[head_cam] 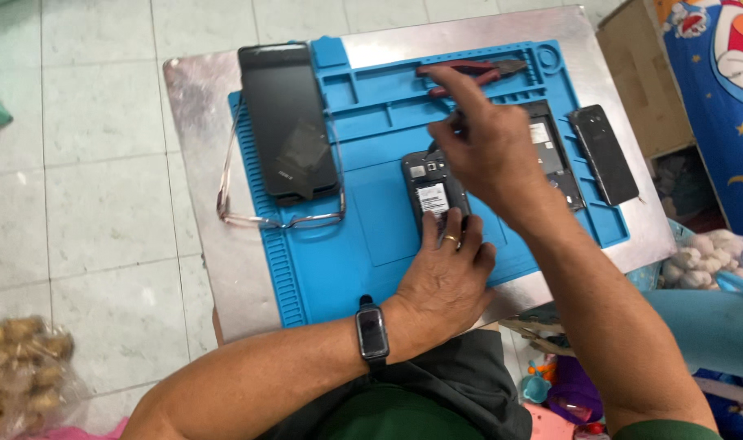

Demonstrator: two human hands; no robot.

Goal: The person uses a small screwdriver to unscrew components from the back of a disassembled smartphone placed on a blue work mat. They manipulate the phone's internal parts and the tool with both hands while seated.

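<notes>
Both hands work over a small open phone (431, 186) on the blue mat (363, 236), mid bench (200, 147). Left hand (445, 281) lies flat, fingers (430, 226) pressing the phone's bottom end. Right hand (492, 155) hovers above w/ fingers bunched; can't tell if its grip holds anything. Big black phone (288, 122) & glasses (278, 218) lie to the left, red pliers (469, 72) up top.

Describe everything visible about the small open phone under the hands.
The small open phone is dark, lies flat on its face on the blue work mat, back cover off, showing a white-labelled battery and a camera lens near its top. The left hand presses its lower end with the fingers; the right hand hovers over its upper right edge, hiding that part.
</notes>
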